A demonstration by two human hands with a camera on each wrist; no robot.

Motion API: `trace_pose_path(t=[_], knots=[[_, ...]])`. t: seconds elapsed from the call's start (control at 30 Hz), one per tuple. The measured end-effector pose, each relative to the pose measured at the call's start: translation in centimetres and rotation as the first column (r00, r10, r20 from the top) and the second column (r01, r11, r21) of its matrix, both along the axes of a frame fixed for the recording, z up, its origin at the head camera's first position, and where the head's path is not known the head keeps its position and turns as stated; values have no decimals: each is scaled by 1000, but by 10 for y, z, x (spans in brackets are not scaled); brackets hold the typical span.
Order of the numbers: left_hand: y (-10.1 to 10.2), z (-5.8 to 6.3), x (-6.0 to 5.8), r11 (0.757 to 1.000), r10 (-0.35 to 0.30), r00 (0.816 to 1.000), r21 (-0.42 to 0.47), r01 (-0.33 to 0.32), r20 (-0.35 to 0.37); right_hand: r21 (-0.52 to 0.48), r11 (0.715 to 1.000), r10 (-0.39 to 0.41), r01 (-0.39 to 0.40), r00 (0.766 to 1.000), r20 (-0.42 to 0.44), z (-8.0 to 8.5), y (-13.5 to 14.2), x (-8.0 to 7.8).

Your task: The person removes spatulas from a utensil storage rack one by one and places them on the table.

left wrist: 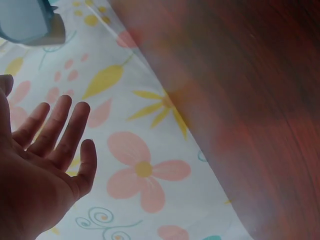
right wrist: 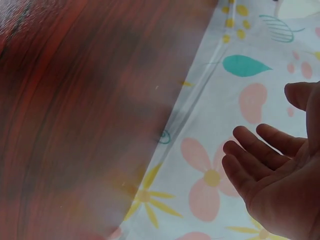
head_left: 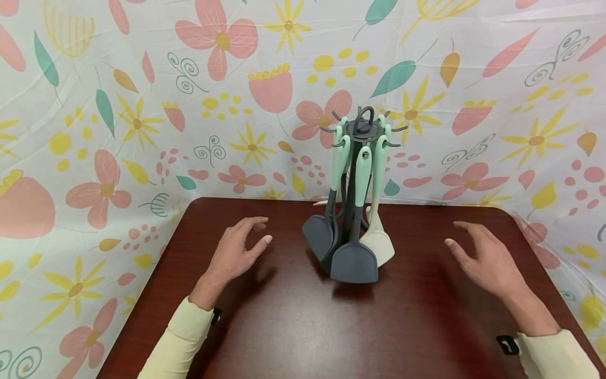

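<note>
A dark grey rotating utensil stand (head_left: 362, 129) with a looped top and several hooks stands upright on the table. Kitchen tools with mint-green handles hang from it. A dark grey turner (head_left: 354, 261) faces the front, another dark grey utensil (head_left: 320, 235) hangs at the left, and a cream-coloured utensil (head_left: 379, 243) at the right. My left hand (head_left: 234, 250) hovers left of the stand, apart from it, fingers relaxed and holding nothing. To the right, farther off, my right hand (head_left: 487, 260) is likewise raised with loosely bent fingers. Both wrist views show bare palms.
The dark red-brown wooden table (head_left: 303, 326) has rounded far corners. Behind and beside it hangs a white cloth (head_left: 265, 126) printed with flowers and leaves. A black strap piece (head_left: 508, 345) shows at the right cuff.
</note>
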State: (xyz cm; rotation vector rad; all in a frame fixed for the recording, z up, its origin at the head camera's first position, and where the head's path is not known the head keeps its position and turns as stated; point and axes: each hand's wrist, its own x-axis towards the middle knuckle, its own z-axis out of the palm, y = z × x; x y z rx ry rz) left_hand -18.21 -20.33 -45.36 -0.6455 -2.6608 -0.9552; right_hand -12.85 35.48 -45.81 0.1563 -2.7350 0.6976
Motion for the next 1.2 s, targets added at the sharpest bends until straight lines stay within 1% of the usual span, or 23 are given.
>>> trace_pose_path(t=[0.23,0.5,0.73,0.83,1.0,1.2], knots=[[11,10,8,997,-39,998,72,36,44,-3,1000,29,-29,1000,-7,6,-7,1],[20,21,14,993,-73,996,92,69,42,-20,997,68,-70,996,-51,13,-15,6],[26,25,19,986,-110,994,125,107,18,-22,994,105,-107,992,-66,24,-25,10],[29,29,22,981,-135,990,141,130,27,-24,991,127,-129,989,-72,29,-29,12],[37,38,30,973,-178,983,159,168,44,-26,988,151,-154,984,-95,37,-35,13],[46,48,34,959,-234,972,171,225,34,-35,983,173,-178,978,-115,45,-41,16]])
